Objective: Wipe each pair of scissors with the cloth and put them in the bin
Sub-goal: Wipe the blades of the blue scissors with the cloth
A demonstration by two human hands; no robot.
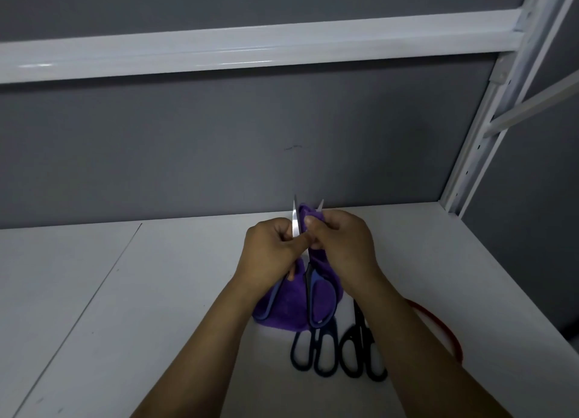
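A flat white surface [141, 292] runs up to a plain grey back wall [219, 151]. At the right, the curved red rim of a bin [451, 336] shows past the right forearm. A soft purple cloth [291, 305] hangs between both hands above the surface. The left hand [269, 251] grips one steel blade of blue-handled scissors [319, 298], blades spread, tips pointing away. The right hand [344, 242] pinches cloth round the other blade. Two black-handled scissors [313, 352] [360, 345] lie side by side below.

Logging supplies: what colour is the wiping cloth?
The cloth is purple, seen best in the head view.
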